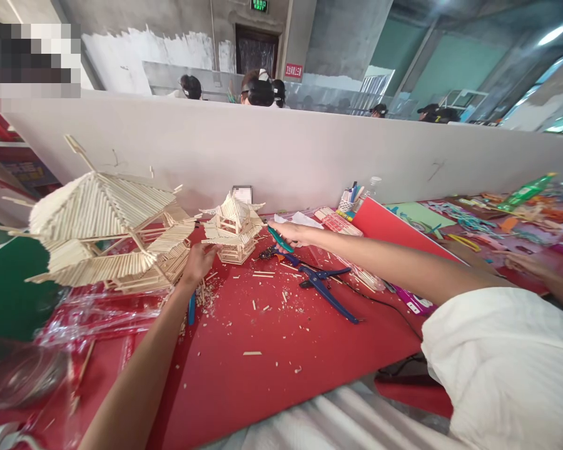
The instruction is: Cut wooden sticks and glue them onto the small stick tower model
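A small two-tiered pavilion (237,234) built of thin wooden sticks stands upright on the red table. My left hand (199,264) is at its left side, fingers closed on the edge of the lower tier. My right hand (291,232) is on its other side, wrapped round teal-handled pliers (280,240) whose tip points at the pavilion's right roof edge; the jaws are too small to make out. Left of my left hand rises a much larger stick pavilion (107,206). Blue-handled cutters (326,290) lie below my right hand, beside a dark glue-gun-like tool (268,252).
Stick offcuts litter the red tabletop (244,387). A blue-handled tool (191,308) lies by my left forearm. Clear plastic wrap (107,315) lies at left. Stick bundles (340,222), a pen holder (349,199) and a red board (398,231) are at right. Another person's hand (525,265) appears far right.
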Demonstrator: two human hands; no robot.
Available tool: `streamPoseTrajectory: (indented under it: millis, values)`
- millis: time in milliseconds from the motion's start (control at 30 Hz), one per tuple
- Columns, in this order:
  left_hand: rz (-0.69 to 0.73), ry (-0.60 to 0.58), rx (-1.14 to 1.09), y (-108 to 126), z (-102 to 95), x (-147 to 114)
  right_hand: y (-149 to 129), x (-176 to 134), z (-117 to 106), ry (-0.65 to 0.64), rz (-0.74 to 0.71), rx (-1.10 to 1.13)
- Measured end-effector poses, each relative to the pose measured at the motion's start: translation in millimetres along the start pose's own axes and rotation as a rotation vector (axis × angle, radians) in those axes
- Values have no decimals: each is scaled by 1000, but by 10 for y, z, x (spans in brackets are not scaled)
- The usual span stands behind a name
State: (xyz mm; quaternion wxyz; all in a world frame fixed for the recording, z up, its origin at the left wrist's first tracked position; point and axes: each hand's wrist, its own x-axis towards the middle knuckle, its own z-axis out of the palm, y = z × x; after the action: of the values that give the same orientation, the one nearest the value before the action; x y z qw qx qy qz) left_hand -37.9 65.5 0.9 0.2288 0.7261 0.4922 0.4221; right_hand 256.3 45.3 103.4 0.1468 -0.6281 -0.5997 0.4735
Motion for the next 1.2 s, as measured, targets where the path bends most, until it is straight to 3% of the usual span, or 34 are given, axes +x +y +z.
streamPoseTrajectory:
  millis: [133, 267, 567, 1200]
  values:
    - [-1, 10, 22, -20, 1, 10, -23, -31, -4, -63, 102, 26]
    - [3, 30, -3, -67, 23, 24, -10, -19, 5, -47, 160, 88]
    - [25, 19, -34, -58, 33, 10, 120, 36, 96, 129, 47, 140]
    - [15, 37, -80, -30, 42, 12, 181, 117, 66, 64, 40, 303]
